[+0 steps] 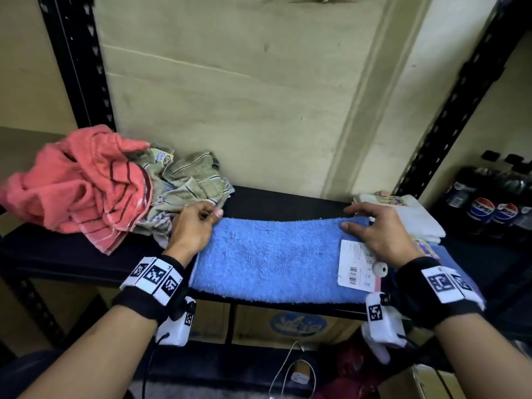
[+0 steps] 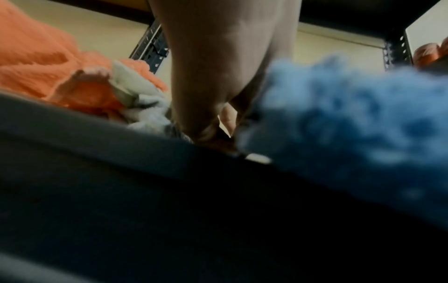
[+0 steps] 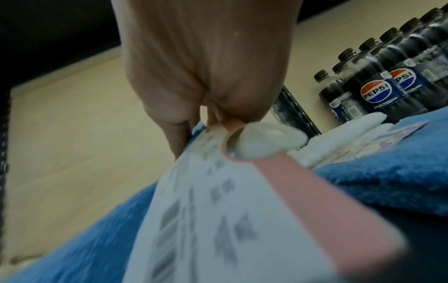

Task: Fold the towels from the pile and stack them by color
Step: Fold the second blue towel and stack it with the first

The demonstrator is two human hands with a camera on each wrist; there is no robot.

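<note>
A blue towel [image 1: 273,260] is laid flat on the black shelf [image 1: 86,254], folded into a long band whose long axis runs left to right along the shelf's front edge. Its near long edge is set at the shelf's lip; its far long edge is fuzzy and slightly bowed. A white paper tag [image 1: 357,264] with a barcode lies on the towel's right end.

The towel's left end is pinched at its far corner by the left hand [image 1: 194,228], fingers curled against the thumb. The right end is pressed down by the right hand [image 1: 377,230], fingers spread and nearly straight, the palm over the tag's upper part.

A strip of bare shelf is seen behind the towel, up to the cream wall [image 1: 244,110]. Just left of the left hand, touching it, a crumpled pile is heaped: a pink striped towel [image 1: 77,185] and a greenish striped towel [image 1: 190,185]. At the right end, a folded white towel [image 1: 417,217] and another blue towel [image 1: 449,254] lie close against the right hand. Pepsi bottles [image 1: 489,205] are stacked beyond the right upright.
</note>
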